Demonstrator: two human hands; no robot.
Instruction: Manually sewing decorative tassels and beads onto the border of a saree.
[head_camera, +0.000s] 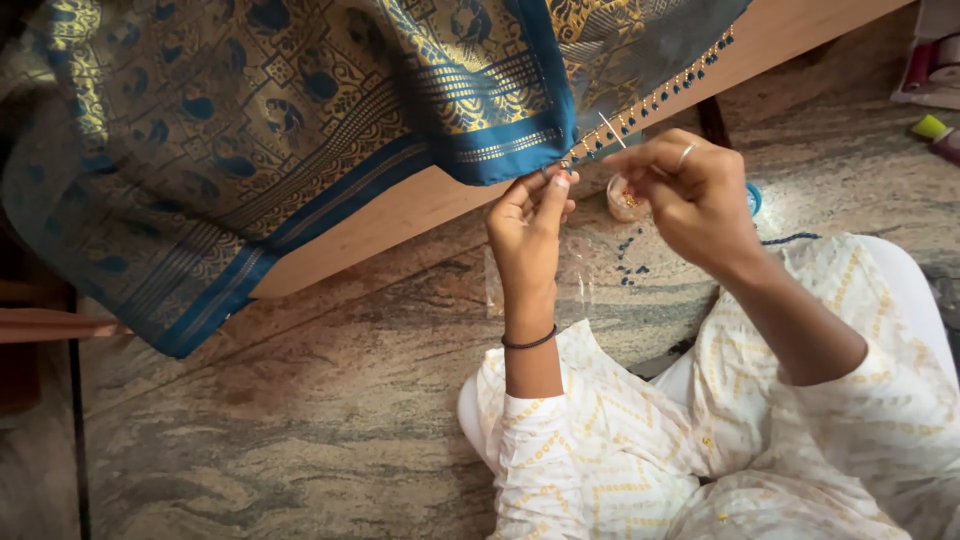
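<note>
A clear, flat plastic packet (540, 275) lay on the stone floor (300, 420) under the wrists. At the top right edge stood a pale package (925, 60) with pink and red contents, partly cut off.

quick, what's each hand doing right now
Left hand: closed, pinching the beaded edge of the blue and gold patterned fabric.
Right hand: closed, fingers pinched on a thin needle.
</note>
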